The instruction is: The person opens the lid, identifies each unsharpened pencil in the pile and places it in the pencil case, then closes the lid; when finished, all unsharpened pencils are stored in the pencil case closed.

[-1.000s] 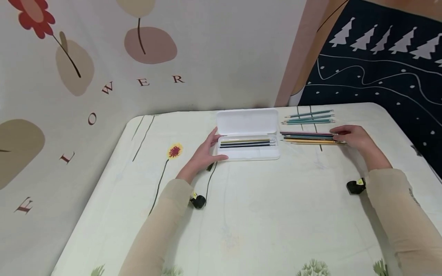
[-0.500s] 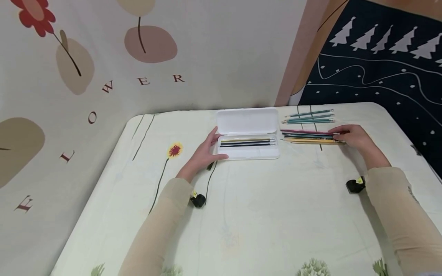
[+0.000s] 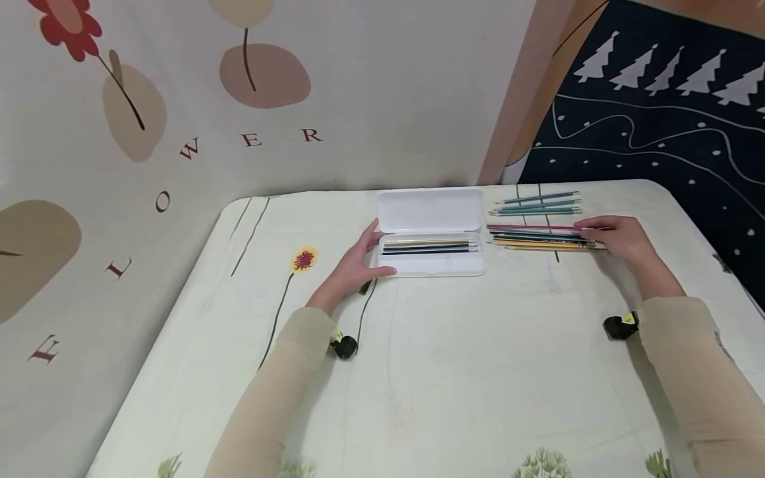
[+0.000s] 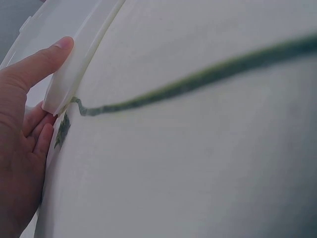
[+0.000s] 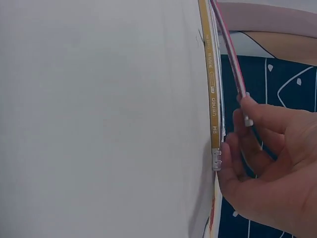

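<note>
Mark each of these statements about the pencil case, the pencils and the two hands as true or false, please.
1. The pencil case lies open. True.
2. The case is empty. False: a few pencils lie inside it.
3. The left hand touches the left end of the case. True.
4. The right hand rests on the teal pencils. False: it is at the pink pencil on the nearer group; the teal ones lie apart, farther away.
5. All loose pencils lie left of the case. False: they lie to its right.
</note>
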A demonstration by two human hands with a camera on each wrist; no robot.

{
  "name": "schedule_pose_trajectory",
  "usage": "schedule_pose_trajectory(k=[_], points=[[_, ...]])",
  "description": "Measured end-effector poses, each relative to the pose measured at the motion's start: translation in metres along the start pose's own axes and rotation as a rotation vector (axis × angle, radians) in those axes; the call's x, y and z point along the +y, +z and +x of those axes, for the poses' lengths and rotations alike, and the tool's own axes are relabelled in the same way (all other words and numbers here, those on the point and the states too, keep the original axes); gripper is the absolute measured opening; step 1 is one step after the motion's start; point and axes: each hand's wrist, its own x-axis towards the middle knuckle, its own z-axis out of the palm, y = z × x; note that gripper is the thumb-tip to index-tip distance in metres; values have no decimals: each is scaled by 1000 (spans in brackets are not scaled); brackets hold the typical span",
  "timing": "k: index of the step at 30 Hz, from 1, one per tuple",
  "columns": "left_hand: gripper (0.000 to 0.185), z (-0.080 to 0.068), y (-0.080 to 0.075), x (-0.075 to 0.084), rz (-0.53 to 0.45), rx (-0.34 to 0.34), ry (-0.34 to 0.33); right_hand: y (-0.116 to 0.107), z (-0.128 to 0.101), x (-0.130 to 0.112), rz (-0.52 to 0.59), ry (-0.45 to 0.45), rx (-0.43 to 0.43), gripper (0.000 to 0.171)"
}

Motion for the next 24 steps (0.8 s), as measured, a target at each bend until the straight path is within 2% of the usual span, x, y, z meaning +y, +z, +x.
schedule_pose_trajectory(k=[5,11,16,24], points=[[110,-1,0,1,3,-2,-3,-3,-3,3,111,-30,61,52],[109,-1,0,2,7,-3,-3,-10,-5,4,339,-24,115,31],[109,-2,0,3,5,-3,-6,-15,-11,-4,463,-37,155,34],[110,-3,0,4,8,-3,-10,-18,-20,-15,483,-26,171,40]])
